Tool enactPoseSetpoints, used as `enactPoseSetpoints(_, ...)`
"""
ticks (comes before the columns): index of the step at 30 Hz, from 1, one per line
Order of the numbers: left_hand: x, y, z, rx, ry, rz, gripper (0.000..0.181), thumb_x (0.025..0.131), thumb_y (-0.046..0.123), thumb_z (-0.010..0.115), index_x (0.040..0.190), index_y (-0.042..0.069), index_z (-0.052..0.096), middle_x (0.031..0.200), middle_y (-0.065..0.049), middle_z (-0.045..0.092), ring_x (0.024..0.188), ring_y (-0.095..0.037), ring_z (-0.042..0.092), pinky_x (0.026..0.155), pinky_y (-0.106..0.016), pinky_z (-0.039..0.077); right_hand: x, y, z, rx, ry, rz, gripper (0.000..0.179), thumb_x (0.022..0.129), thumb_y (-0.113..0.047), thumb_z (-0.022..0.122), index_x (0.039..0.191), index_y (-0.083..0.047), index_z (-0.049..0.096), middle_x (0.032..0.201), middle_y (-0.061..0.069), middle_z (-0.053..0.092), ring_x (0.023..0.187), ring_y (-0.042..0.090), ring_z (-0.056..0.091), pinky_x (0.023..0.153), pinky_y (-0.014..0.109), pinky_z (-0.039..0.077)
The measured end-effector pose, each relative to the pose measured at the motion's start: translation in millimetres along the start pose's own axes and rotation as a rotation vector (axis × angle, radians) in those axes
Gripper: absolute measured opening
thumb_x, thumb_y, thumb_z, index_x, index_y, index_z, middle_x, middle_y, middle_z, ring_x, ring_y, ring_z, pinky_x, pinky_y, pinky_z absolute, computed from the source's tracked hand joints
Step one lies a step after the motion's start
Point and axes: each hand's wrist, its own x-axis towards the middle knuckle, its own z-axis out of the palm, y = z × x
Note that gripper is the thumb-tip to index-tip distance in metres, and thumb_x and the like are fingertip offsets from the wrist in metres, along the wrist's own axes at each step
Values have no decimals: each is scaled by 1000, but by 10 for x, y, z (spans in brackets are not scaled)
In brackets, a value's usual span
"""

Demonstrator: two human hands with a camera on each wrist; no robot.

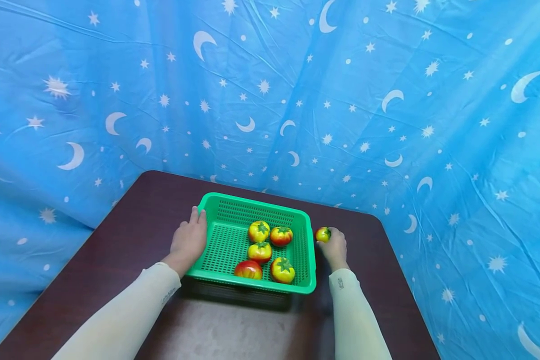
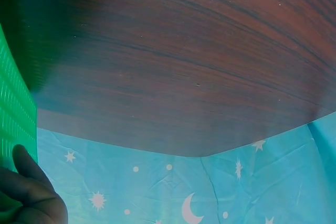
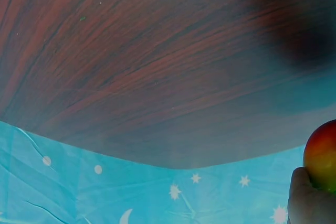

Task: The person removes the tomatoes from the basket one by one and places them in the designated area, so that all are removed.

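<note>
A green plastic basket point(image 1: 257, 284) with perforated walls stands on the table. My left hand point(image 1: 190, 240) grips its left side, with fingers along the rim; the left wrist view shows bent fingers point(image 2: 31, 169) against the basket's outer wall point(image 2: 16, 108). Just outside the basket's right side, my right hand point(image 1: 335, 247) holds a red-and-yellow tomato point(image 1: 322, 234) with a green leafy top. Part of this tomato point(image 3: 321, 153) also shows beside a fingertip at the right wrist view's edge. Several similar tomatoes point(image 1: 258, 231) lie in the basket's middle and right part.
The dark brown wooden table point(image 1: 378, 300) runs to rounded far corners. Behind it and at both sides hangs a blue curtain point(image 1: 261, 110) with white moons and stars. Both forearms wear pale sleeves point(image 1: 360, 315).
</note>
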Motion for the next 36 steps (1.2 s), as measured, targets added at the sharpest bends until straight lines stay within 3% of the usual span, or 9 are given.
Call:
enactPoseSetpoints(10,21,-34,-1,13,5,-8,57,103,-4,38,158,-1,22,164,-29,16,115,-50,56,87,-57,55,106,-15,72,-2,-35,3,58,89,-11,74,140,2,49,138,26,53,120,42,53,110,58,43)
enactPoseSetpoints(21,12,-4,27,9,-24,-11,60,102,-5,40,159,1,20,165,-29,12,115,-49,55,85,-55,56,62,37,169,-16,-37,-14,55,88,-13,73,136,3,53,134,28,56,118,42,55,103,57,46)
enactPoseSetpoints(36,21,-1,34,28,-1,-9,58,102,-5,39,158,-1,23,164,-30,16,109,-48,57,84,-55,56,43,122,254,-92,-46,-38,51,90,-14,70,137,-1,54,137,25,54,120,43,55,99,57,47)
